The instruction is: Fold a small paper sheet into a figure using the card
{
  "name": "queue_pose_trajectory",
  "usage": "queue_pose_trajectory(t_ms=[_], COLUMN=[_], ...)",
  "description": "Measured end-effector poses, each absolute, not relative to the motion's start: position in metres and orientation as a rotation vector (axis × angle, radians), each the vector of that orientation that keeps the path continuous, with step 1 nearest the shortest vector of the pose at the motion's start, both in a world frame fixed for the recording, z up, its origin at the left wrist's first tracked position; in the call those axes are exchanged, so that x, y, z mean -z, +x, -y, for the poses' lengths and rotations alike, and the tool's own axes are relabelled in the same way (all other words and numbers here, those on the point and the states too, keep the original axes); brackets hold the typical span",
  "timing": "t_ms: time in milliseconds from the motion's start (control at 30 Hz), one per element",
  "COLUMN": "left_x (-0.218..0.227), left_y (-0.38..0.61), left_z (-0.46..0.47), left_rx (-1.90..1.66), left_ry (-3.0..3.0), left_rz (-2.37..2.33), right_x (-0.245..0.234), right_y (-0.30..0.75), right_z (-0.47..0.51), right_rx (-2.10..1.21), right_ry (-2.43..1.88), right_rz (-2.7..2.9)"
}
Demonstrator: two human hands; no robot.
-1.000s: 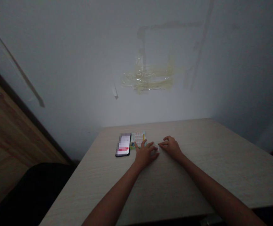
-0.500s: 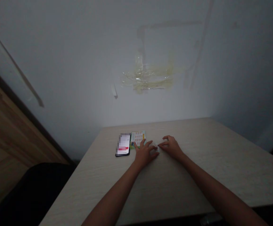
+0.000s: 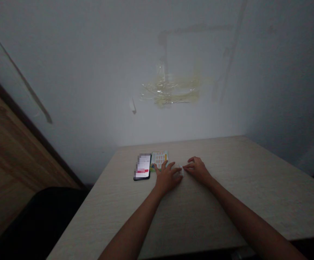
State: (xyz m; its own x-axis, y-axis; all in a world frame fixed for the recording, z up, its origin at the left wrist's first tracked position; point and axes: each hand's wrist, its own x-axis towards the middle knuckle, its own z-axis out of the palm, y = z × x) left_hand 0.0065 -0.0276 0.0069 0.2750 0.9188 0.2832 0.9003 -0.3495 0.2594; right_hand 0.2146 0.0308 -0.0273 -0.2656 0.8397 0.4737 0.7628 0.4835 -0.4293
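Note:
My left hand (image 3: 168,177) rests on the table, its outer fingers spread at the edge of a printed card (image 3: 159,157) with rows of small pictures. Its thumb and index finger pinch a small, pale, see-through piece (image 3: 181,171), too small to name. Just right of that piece, my right hand (image 3: 199,170) has its thumb and index fingertips pressed together; whatever lies between them is too small to make out. A phone (image 3: 143,167) with a lit, partly blurred screen lies left of the card.
The light wooden table (image 3: 243,187) meets a grey-white wall (image 3: 91,72) at the back. Yellowed clear tape (image 3: 173,92) is stuck to the wall. On the left are a wooden panel (image 3: 13,144) and a dark rounded shape (image 3: 45,220) beside the table.
The view has shifted very slightly. Both hands stay nearly in place, with the right fingertips still close to the pale piece.

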Motion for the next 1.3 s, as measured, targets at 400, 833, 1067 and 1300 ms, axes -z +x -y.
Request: queue_pose_trajectory(t_ms=[400,833,1067,1300], left_x=[-0.007,-0.013,-0.017,-0.012], left_y=[0.007,0.004,0.004,0.003], left_z=[0.019,0.019,0.02,0.019], left_rx=[-0.542,-0.373,-0.346,-0.342], left_ry=[2.423,2.387,2.367,2.41], left_rz=[-1.791,-1.75,-1.746,-1.753], right_x=[0.02,0.021,0.016,0.015], right_y=[0.218,0.224,0.22,0.216], right_z=[-0.022,-0.031,-0.028,-0.028], right_rx=[-0.217,-0.214,-0.157,-0.105], right_ry=[-1.247,-1.252,-1.307,-1.369], right_rz=[2.066,2.102,2.118,2.135])
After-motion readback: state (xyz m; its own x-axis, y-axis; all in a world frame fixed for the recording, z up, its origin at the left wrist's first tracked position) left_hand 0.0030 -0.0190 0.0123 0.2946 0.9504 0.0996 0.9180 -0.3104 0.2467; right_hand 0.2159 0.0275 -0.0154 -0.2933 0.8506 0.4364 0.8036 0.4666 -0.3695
